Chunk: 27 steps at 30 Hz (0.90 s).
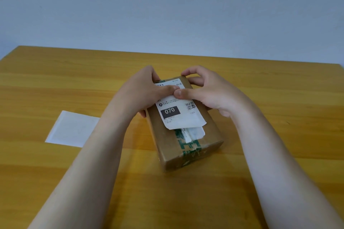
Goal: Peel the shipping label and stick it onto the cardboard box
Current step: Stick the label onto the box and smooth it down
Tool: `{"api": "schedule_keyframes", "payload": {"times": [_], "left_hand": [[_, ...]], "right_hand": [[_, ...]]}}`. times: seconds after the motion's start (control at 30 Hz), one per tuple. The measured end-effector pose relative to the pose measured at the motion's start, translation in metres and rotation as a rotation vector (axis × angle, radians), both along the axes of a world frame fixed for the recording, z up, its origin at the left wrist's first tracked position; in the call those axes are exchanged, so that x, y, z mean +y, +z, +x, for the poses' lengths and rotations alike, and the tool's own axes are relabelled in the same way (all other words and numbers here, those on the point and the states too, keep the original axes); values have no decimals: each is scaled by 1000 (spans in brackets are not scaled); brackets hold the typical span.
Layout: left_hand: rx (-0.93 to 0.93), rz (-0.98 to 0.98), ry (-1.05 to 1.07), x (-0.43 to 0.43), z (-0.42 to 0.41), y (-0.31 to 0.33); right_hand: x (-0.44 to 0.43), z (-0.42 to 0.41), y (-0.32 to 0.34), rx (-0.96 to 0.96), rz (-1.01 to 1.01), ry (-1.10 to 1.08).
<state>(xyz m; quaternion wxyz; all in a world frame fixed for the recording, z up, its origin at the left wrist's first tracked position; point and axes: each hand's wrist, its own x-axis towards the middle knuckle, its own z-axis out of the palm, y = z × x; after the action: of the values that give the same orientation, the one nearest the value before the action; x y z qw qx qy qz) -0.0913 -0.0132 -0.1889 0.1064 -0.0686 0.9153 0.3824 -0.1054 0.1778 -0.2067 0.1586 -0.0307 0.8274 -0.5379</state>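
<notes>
A cardboard box (pixel 186 147), sealed with green tape (pixel 189 145), is shown near the middle of a wooden table (pixel 279 117). A white shipping label (pixel 176 115) is laid on its top face. The box's far end is gripped by the left hand (pixel 147 89) and the right hand (pixel 210 93), fingers curled round its edges, with both thumbs pressed on the label's middle. The label's near edge is lifted, not yet stuck. A blank backing sheet (pixel 72 128) lies well to the left. If the near edge is smoothed carelessly, a crease could be trapped over the torn paper (pixel 193 133) beneath.
</notes>
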Motion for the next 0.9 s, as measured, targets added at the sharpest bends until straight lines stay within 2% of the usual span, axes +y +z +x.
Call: {"api": "schedule_keyframes", "payload": {"times": [0.27, 0.47, 0.57, 0.7, 0.9], "left_hand": [[26, -111, -6, 1, 0, 0], [27, -40, 1, 1, -4, -4], [84, -25, 75, -2, -9, -10], [149, -106, 208, -9, -15, -17], [133, -139, 189, -7, -16, -17]], "right_hand": [[-2, -1, 0, -5, -53, -60], [-6, 0, 0, 26, -50, -117], [-7, 0, 4, 29, -30, -121], [-1, 5, 17, 30, 140, -71], [-3, 16, 25, -153, 396, 144]]}}
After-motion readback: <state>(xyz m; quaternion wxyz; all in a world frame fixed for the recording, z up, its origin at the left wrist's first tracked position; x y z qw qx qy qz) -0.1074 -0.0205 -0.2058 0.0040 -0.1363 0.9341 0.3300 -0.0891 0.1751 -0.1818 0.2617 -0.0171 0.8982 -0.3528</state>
